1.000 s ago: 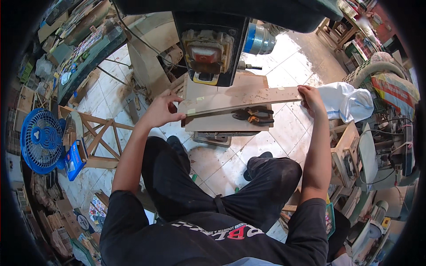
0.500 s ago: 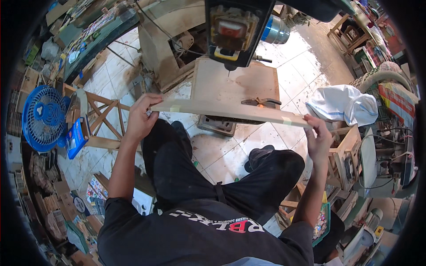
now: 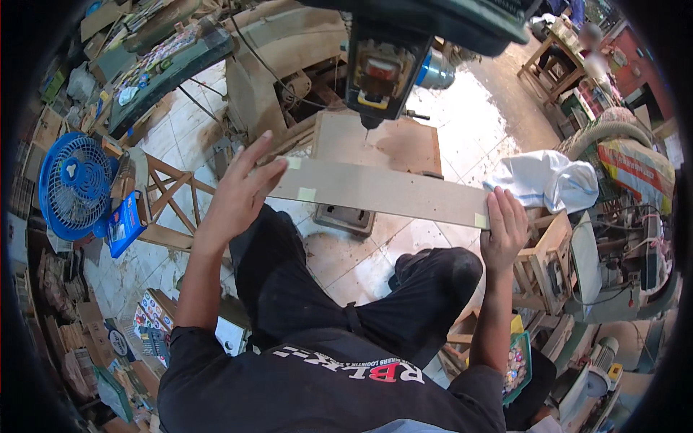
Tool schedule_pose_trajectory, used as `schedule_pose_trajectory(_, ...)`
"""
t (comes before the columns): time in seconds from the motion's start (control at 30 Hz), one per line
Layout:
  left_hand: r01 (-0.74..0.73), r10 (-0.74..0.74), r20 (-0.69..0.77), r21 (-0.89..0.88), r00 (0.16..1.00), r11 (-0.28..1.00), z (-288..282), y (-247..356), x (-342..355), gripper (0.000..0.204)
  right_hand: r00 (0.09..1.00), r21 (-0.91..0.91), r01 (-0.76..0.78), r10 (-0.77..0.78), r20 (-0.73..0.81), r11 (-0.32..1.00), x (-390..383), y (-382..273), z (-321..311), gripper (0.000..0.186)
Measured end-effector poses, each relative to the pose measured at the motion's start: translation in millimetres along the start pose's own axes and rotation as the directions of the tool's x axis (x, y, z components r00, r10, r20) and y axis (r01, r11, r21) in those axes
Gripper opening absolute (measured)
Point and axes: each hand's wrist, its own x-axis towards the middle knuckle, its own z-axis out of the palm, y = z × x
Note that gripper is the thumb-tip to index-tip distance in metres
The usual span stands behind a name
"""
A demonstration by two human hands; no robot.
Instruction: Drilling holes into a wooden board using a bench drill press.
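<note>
A long, thin wooden board (image 3: 382, 189) spans the space between my hands, its broad face turned up and its right end slightly lower. Small pale green tape pieces (image 3: 307, 194) stick to it near both ends. My left hand (image 3: 242, 191) holds the left end, with some fingers raised off the wood. At the right end, my right hand (image 3: 505, 227) grips the board with its fingers laid over the edge. Beyond the board stands a drill press (image 3: 379, 79) with a thin bit pointing down over a wooden table panel (image 3: 375, 144). The board partly hides this panel.
A blue fan (image 3: 76, 186) and a wooden stand (image 3: 170, 191) are at the left. White cloth (image 3: 541, 179) lies at the right above a wooden stool (image 3: 545, 252). A green basket of small pieces (image 3: 518, 368) sits by my right arm. Tiled floor (image 3: 346, 263) shows between my legs.
The board has tilted so its broad face shows, and it now covers most of the pliers on the panel. My left hand's fingers have spread, and my right hand has shifted slightly left.
</note>
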Motion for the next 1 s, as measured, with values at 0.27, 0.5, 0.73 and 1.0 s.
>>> schedule_pose_trajectory(0.27,-0.001,-0.157,-0.113,-0.815,0.981,0.580,-23.1,43.6,94.6,0.049,0.990,-0.061,0.024,-0.015,0.142,0.998,-18.1,-14.2,-1.6,0.040)
schedule_pose_trajectory(0.5,0.058,-0.300,-0.277,-0.640,0.913,0.766,-23.3,69.1,158.2,0.067,0.985,0.006,0.005,-0.006,0.172,1.000,-41.5,-21.5,-11.6,0.048)
schedule_pose_trajectory(0.73,0.117,-0.206,-0.159,-0.441,0.966,0.890,-11.8,58.4,89.6,0.064,0.978,-0.023,0.036,-0.030,0.206,0.999,-36.3,-45.7,-24.5,0.048)
schedule_pose_trajectory(1.0,-0.013,0.146,0.415,-0.306,0.898,0.952,12.3,59.4,-18.3,0.083,0.970,0.156,0.070,-0.103,0.219,0.985,13.9,-94.7,-40.6,0.035)
